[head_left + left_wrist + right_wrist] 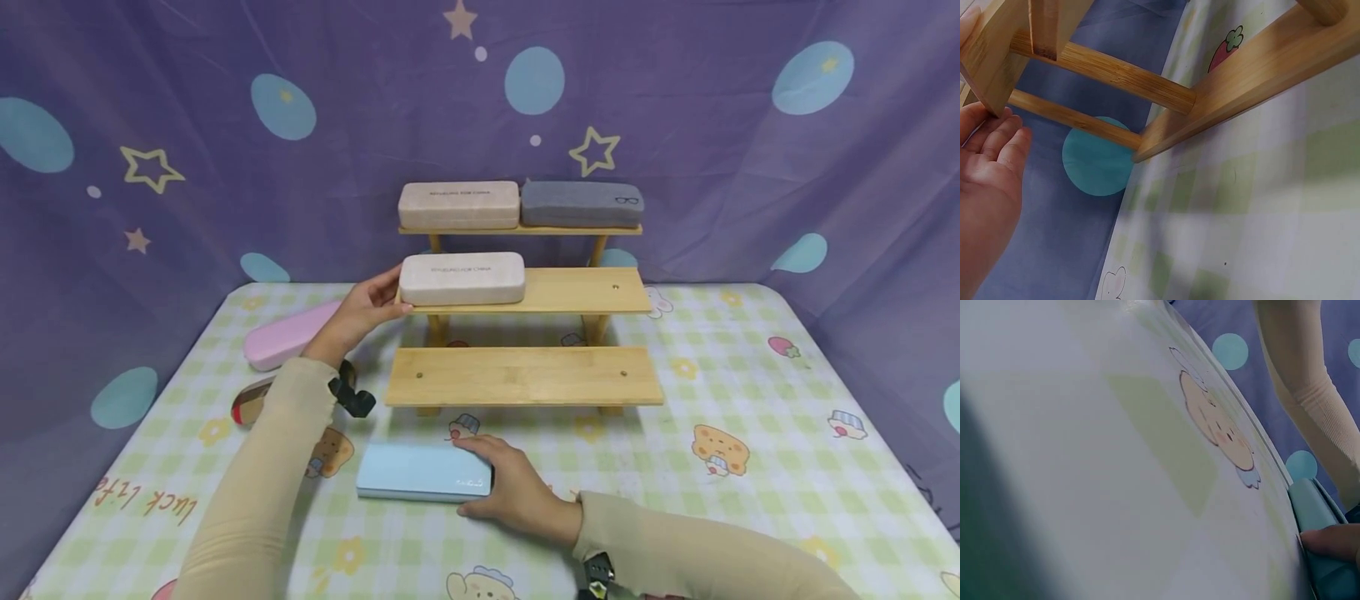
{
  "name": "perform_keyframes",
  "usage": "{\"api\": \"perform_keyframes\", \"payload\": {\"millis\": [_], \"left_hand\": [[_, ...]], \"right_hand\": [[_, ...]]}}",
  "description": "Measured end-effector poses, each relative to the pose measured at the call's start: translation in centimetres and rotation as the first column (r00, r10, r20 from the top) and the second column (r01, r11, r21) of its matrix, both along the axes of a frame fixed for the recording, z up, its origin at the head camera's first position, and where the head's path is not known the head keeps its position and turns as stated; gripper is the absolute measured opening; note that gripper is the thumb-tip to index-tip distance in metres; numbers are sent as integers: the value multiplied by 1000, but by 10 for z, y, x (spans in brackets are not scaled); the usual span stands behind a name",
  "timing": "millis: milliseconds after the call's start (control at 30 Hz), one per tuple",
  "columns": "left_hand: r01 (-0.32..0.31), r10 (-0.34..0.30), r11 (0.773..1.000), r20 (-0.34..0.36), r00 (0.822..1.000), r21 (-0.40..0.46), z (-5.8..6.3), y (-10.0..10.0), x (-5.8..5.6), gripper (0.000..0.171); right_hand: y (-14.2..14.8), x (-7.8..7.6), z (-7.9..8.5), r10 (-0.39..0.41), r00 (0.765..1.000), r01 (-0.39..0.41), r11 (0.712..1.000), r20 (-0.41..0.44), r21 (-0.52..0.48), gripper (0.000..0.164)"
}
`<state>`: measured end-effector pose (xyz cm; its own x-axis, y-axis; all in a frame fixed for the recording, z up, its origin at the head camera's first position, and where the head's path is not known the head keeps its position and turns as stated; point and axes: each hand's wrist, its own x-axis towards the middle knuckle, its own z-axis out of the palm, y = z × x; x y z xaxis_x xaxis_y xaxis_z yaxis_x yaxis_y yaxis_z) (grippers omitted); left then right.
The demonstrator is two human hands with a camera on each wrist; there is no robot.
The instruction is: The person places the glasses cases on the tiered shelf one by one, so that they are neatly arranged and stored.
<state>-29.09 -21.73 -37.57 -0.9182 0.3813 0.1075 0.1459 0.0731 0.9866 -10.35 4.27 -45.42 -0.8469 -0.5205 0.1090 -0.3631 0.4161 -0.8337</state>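
A white glasses case (pixel 462 280) sits on the left half of the wooden rack's middle shelf (pixel 577 290). My left hand (pixel 362 312) holds its left end, thumb at the front and fingers behind; the left wrist view shows the fingers (pixel 1004 140) against the shelf's end. On the table lies a light blue glasses case (pixel 423 472). My right hand (pixel 517 490) grips its right end between thumb and fingers. In the right wrist view, the thumb presses this blue case's side.
On the top shelf, a beige glasses case (pixel 458 206) stands beside a grey-blue one (pixel 582 205). The bottom shelf (pixel 521 377) is bare wood. Left of the rack lie a pink case (pixel 288 336) and a brown case with a red end (pixel 251 402), partly behind my left arm.
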Motion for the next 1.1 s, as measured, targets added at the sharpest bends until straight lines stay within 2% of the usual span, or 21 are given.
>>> {"api": "perform_keyframes", "payload": {"millis": [267, 600, 767, 900, 1100], "left_hand": [[1, -1, 1000, -4, 1000, -1, 1, 0, 1, 70], [49, -46, 998, -68, 997, 40, -6, -2, -2, 83], [36, -35, 999, -53, 998, 26, -6, -2, -1, 80], [29, -29, 999, -26, 999, 23, -3, -1, -1, 73], [27, -26, 999, -22, 999, 26, -3, -2, -1, 72]], "right_hand": [[9, -5, 1, 24, 999, -22, 999, 30, -50, 76], [37, -8, 12, 149, 988, -147, 988, 46, -54, 74], [53, -10, 28, 172, 983, -169, 985, 63, -44, 73], [66, -10, 46, 140, 987, -139, 990, 82, -18, 74], [89, -17, 74, 123, 987, -118, 992, 101, -51, 73]]}}
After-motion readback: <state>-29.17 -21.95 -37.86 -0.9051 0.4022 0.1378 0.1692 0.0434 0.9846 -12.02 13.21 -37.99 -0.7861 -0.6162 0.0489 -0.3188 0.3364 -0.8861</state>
